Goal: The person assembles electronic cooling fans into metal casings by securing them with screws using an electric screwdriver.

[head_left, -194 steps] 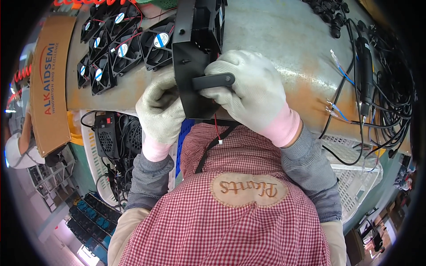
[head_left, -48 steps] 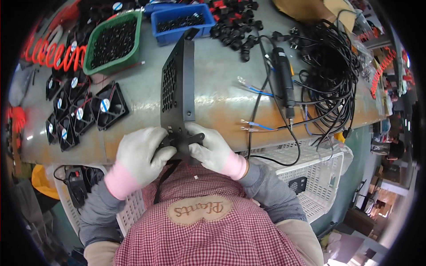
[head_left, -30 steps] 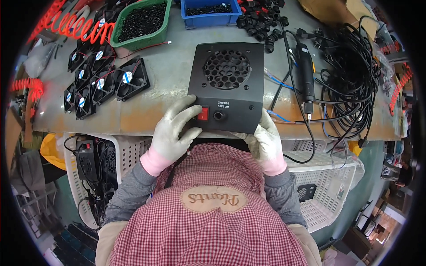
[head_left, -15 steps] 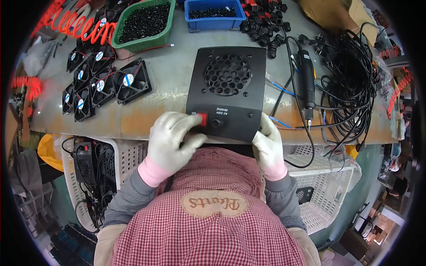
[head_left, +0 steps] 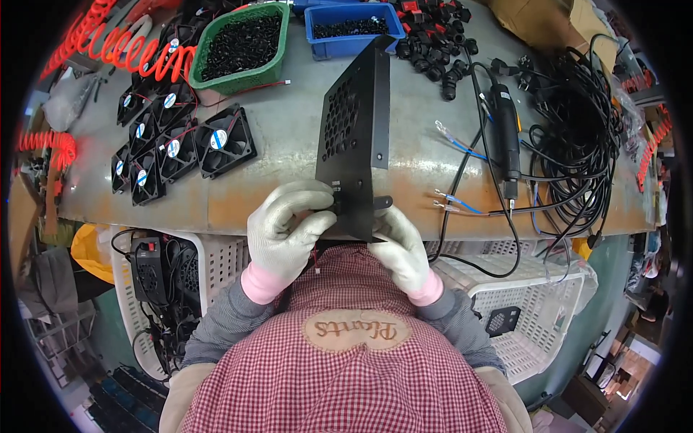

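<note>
Cooling fans [head_left: 177, 144], green bin [head_left: 242, 47] and black cables [head_left: 577, 144] cover the bench.

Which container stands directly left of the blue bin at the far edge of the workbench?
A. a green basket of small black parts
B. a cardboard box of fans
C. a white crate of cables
A: the green basket, filled with small black parts, sits just left of the blue bin.

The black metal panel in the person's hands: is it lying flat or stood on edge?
On edge: the black metal panel shows its perforated face sideways, gripped by left hand and right hand.
</note>
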### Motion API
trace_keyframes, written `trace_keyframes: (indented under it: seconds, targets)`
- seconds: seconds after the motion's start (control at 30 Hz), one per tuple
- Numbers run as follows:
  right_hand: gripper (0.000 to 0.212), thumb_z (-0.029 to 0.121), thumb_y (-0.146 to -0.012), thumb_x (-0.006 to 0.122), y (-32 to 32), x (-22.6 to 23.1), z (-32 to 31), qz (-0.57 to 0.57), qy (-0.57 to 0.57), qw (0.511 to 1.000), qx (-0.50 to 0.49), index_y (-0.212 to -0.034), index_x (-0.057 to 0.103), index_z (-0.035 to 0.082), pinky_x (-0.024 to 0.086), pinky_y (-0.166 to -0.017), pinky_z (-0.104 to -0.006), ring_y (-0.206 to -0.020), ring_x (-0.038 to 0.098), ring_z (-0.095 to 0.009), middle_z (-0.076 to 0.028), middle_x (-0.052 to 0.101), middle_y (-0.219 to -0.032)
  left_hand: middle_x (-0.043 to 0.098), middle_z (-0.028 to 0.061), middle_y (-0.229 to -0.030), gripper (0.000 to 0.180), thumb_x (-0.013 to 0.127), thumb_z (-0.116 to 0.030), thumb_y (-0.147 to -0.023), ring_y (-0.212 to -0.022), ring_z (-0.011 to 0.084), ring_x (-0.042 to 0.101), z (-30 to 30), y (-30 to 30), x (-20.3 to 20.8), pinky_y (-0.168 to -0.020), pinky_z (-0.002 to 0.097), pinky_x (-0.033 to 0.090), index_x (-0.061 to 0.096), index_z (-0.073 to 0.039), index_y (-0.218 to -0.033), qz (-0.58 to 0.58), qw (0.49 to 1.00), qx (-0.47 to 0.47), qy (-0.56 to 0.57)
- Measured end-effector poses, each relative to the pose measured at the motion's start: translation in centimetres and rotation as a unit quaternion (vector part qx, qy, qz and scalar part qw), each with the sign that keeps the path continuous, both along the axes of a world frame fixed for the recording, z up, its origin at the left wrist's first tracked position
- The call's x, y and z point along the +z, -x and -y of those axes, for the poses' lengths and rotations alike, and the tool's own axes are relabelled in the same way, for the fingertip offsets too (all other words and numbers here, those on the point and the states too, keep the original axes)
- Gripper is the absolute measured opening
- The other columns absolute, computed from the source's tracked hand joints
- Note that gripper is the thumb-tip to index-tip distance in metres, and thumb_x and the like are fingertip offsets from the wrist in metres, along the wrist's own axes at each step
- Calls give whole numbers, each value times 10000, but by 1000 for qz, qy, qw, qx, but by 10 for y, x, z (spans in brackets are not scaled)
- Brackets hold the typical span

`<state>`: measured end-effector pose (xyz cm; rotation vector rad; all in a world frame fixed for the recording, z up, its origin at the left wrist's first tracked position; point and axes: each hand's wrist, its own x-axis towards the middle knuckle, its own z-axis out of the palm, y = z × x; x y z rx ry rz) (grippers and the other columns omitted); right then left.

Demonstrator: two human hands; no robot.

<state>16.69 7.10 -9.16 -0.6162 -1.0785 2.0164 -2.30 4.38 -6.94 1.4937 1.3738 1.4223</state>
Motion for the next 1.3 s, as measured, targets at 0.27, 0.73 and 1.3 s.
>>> trace_keyframes:
  seconds: [0.27,0.73,1.3]
  targets:
    - [569,123,-776,759,7,-4,0,67,99,993,-13,-1244,458,6,459,-943,-314,-1063,547,-171,-89,516,-1159,640,101,-1016,252,747,-22,-738,-884,198,646,-3,-1,-2,-742,283,532,649,-9,-970,-49,999,-15,-12]
    - [492,36,-744,804,24,-13,1,301,-276,911,-65,-1138,512,9,517,-790,-266,-896,610,-119,-55,600,-1030,610,117,-856,335,714,-133,-675,-780,326,602,-8,16,-6,-678,419,481,592,-42,-973,-355,934,-35,-19]
    - [395,157,-669,821,39,-3,6,272,-174,936,-141,-973,604,31,488,-713,-334,-790,597,-229,-77,584,-879,614,139,-811,275,679,-246,-785,-727,324,632,-4,28,3,-636,386,500,616,-43,-960,-311,948,-50,46]
